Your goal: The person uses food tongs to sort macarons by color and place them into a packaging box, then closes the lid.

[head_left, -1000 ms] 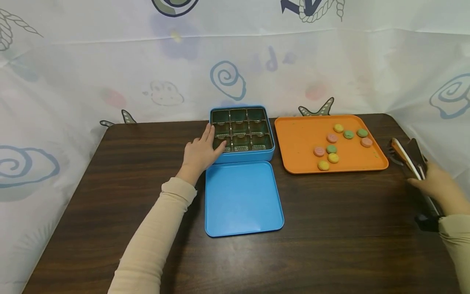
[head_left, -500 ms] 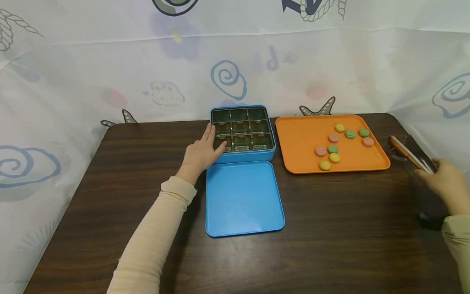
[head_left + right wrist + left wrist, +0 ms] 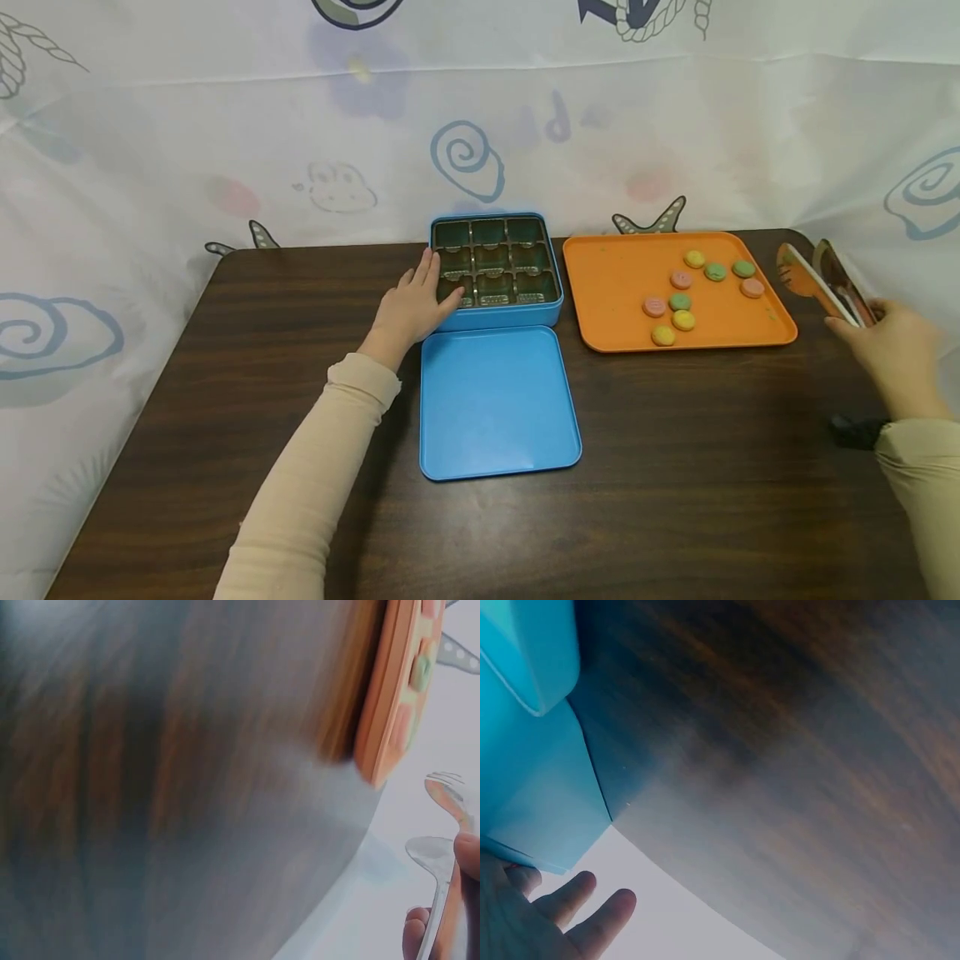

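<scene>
In the head view my left hand (image 3: 408, 308) rests at the left edge of a blue box (image 3: 501, 317), its fingers extended over the rim. A clear insert with several square compartments sits inside the box. My right hand (image 3: 903, 354) holds metal serving tongs (image 3: 831, 292) by the arms, above the right end of the table. One tong end is fork-shaped and the other spoon-shaped, as the right wrist view shows, and the two ends stand apart. Left of the tongs lies an orange tray (image 3: 611, 292) with several small round cookies (image 3: 681, 279) in pink, green and yellow.
A blue lid (image 3: 499, 404) lies flat in front of the box. The dark wooden table (image 3: 675, 483) ends at a patterned white cloth (image 3: 300, 158) behind and at both sides. A small black object (image 3: 857, 432) shows beside the right wrist.
My right hand has lifted the tongs from low at the right side and moved them up and slightly left, tips turned toward the tray. The left hand stays in place.
</scene>
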